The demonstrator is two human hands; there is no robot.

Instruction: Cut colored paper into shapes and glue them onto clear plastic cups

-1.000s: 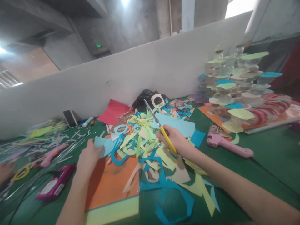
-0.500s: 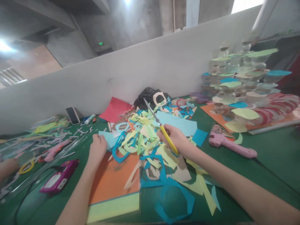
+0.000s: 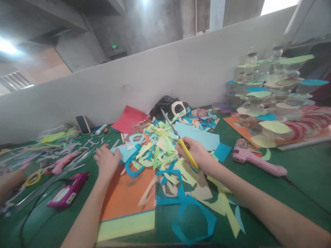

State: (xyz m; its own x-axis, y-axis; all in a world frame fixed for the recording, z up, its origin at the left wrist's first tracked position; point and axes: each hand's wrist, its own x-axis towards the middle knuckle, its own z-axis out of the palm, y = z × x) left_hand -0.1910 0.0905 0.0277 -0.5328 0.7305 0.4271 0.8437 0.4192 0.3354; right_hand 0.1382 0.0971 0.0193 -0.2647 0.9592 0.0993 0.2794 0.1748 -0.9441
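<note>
My right hand (image 3: 192, 150) is closed around the yellow handle of a pair of scissors (image 3: 172, 127), whose blades point up and away over the paper pile. The blades look shut. My left hand (image 3: 107, 159) has its fingers apart, with the thumb side against a light blue piece of paper (image 3: 125, 152); I see nothing gripped in it. Between my hands lies a heap of paper scraps (image 3: 161, 146) in yellow, green, blue and beige. An orange sheet (image 3: 126, 196) lies below my left hand, and a cut blue paper ring (image 3: 212, 220) lies nearest me.
A pink glue gun (image 3: 258, 162) rests at right, its cord trailing off. Behind it stands a tiered stack of clear cups and paper discs (image 3: 274, 100). At left are a purple device (image 3: 68, 191), a phone (image 3: 82, 124) and another person's hand (image 3: 11, 181). A black plastic bag (image 3: 164, 105) sits by the wall.
My left hand's fingers have spread and shifted slightly left, off the edge of the light blue paper. My right hand keeps the scissors in nearly the same place. The view has moved slightly.
</note>
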